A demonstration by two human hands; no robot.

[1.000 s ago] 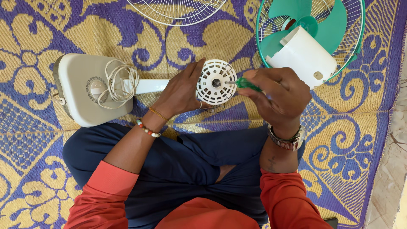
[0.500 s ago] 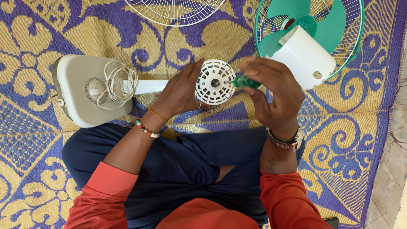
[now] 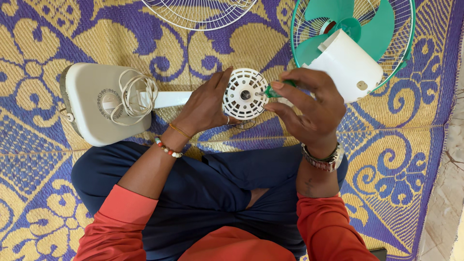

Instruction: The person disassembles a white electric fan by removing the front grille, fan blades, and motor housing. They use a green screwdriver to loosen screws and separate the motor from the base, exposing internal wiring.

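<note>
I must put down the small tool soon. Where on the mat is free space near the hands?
The woven mat lies bare at lower left, below the fan base, and at lower right, beside the right hand. It is crowded above: the white grille, the green fan blade with the white housing, and the left hand holding the round motor cover.

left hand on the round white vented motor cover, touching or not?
Touching. The head view shows the left hand wrapped against the side of the white vented cover, fingers lying on its rim.
</note>
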